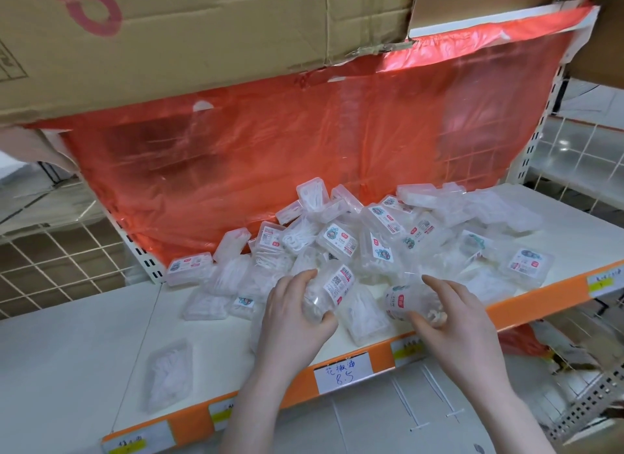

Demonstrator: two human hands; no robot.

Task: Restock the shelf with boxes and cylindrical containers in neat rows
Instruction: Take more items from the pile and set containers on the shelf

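While the left hand (297, 313) grips one tub (329, 293) and the right hand (452, 315) seems to grip another (407, 300) near the shelf (84, 349) front, stand them upright, side by side.

boxes (341, 240) heaped mid-shelf (84, 345) | lone box (167, 376) front-left | carton (169, 41) above

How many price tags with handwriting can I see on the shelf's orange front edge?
1 clearly: the white tag reading 8.5, below the left hand. Other labels along the orange edge look yellow-and-white, their writing too blurred to tell.
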